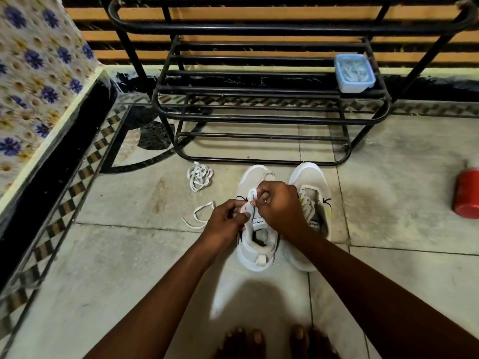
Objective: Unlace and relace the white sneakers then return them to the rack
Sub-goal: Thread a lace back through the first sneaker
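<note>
step: left sneaker (255, 244) at frame centre being relaced | lace (252, 194) pinched by left hand (225, 219) and right hand (276, 203) fingers | next: lace probably gets threaded through an eyelet

My two shoes are sitting side by side on the floor (116, 255), in front of the rack (259, 104). My hands are meeting over the left shoe (255, 252). The right shoe (309, 182) is just beside it. A loose lace (199, 176) is lying to the left. A box (353, 73) is sitting on the rack.

2 sneakers (255, 237), perhaps 2 laces (199, 176), 1 rack (259, 104)
</note>
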